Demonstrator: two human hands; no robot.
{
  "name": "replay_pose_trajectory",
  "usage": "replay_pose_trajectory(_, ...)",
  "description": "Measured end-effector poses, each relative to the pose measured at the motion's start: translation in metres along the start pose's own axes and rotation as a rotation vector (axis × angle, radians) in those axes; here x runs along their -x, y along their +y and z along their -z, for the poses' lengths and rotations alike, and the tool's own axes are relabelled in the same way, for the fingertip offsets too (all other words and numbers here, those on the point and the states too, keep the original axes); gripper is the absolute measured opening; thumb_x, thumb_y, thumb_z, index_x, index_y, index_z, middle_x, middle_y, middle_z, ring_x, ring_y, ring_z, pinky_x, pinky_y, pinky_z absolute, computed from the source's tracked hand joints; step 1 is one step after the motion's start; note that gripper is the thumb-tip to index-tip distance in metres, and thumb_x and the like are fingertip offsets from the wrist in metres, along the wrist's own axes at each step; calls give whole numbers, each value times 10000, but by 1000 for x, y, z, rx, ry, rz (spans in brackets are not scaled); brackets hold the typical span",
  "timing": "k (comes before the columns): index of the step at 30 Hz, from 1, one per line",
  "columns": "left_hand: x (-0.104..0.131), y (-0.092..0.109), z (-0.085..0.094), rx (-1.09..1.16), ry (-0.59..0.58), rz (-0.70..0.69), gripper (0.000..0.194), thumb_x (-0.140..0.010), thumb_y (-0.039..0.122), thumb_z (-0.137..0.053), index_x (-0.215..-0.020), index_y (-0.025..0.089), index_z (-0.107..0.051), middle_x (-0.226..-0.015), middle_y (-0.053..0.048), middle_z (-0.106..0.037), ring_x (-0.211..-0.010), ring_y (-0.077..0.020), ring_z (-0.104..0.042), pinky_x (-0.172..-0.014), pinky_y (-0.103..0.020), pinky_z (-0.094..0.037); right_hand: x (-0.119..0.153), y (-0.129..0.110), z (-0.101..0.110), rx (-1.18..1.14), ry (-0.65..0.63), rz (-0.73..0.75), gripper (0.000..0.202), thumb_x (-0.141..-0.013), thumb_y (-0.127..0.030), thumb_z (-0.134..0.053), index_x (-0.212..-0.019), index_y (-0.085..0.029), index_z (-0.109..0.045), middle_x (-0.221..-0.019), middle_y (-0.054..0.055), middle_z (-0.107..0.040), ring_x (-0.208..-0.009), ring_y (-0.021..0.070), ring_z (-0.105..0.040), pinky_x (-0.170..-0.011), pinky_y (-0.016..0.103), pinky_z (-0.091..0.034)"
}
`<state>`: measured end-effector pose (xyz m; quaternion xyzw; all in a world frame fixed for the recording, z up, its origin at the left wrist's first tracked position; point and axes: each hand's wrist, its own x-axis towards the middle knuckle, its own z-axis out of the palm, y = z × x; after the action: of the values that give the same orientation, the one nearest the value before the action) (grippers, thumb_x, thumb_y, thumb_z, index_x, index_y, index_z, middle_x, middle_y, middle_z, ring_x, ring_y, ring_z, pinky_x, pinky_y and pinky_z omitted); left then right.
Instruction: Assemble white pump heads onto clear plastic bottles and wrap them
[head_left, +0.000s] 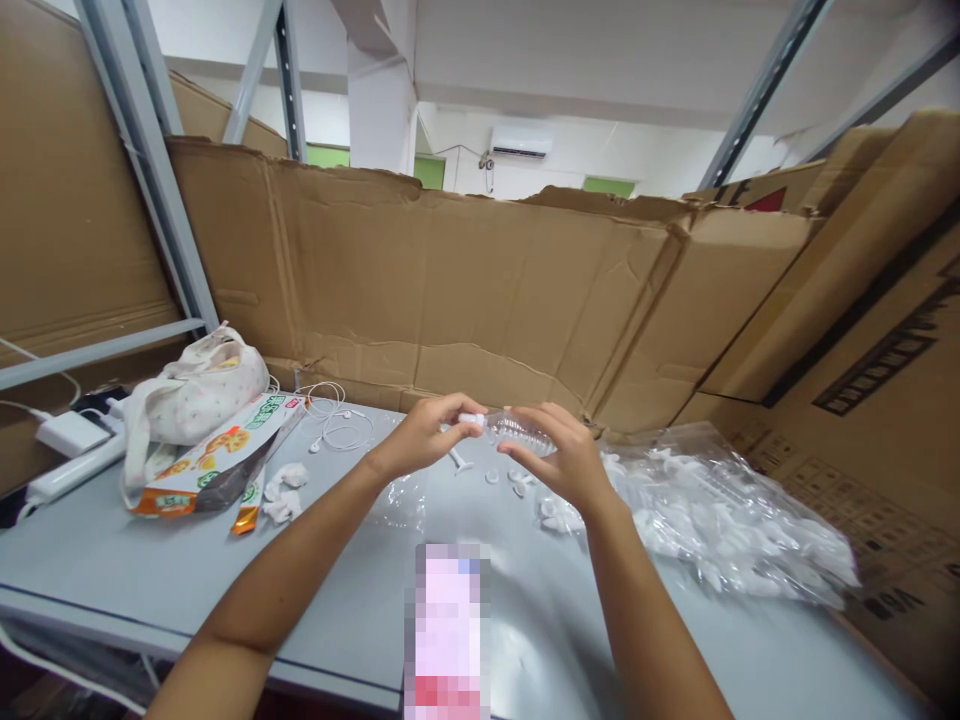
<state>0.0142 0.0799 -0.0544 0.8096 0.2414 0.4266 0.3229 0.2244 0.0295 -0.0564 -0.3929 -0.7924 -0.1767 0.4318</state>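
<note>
Both of my hands are raised over the grey table (360, 580), holding a small clear plastic bottle (519, 430) between them. My left hand (420, 435) pinches the bottle's white cap end (472, 420). My right hand (562, 455) cups the ribbed clear body from the right. Under the hands lie a few small white plastic parts (491, 475) and a white stick-like piece (459, 460) on the table.
A clear plastic bag (735, 520) of several white parts lies at right. At left sit a white cloth pouch (199, 395), an orange-green snack packet (217, 455), white earphones (337, 420), crumpled tissue (285, 490) and a power strip (71, 470). Cardboard walls (465, 300) enclose the table.
</note>
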Motion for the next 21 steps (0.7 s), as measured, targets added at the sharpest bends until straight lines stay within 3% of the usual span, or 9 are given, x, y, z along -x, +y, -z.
replay_pose_trajectory(7, -5, -7, 0, 343, -29, 173, 232, -817, 335, -648, -889, 114, -642, -894, -79, -690, -791, -171, -689, -758, -320, -528, -1, -2, -1, 213, 87, 177, 404, -805, -424, -680, -1106, -163, -613, -873, 94, -671, -764, 214, -571, -712, 347, -466)
replay_pose_trajectory(13, -7, -12, 0, 427, -21, 220, 265, -781, 355, -693, -850, 106, -634, -846, -79, -688, -740, -170, -689, -727, -338, -545, 0, -6, 1, 376, 80, 240, 334, -857, -387, -628, -1133, -200, -622, -929, 90, -691, -851, 232, -574, -783, 368, -432)
replay_pose_trajectory(17, -3, -8, -2, 338, -10, 118, 204, -789, 257, -684, -939, 130, -631, -976, -92, -688, -887, -175, -665, -817, -341, -524, -1, -9, 4, 306, 34, 172, 362, -849, -430, -624, -1117, -187, -638, -888, 89, -694, -790, 224, -580, -739, 361, -436)
replay_pose_trajectory(21, 2, 3, -4, 85, 19, -142, 102, -855, 190, -590, -948, 162, -624, -1071, -88, -669, -1034, -182, -619, -914, -346, -487, -3, -12, 12, 90, -11, 1, 361, -837, -480, -620, -1040, -182, -655, -838, 77, -693, -761, 208, -615, -704, 327, -472)
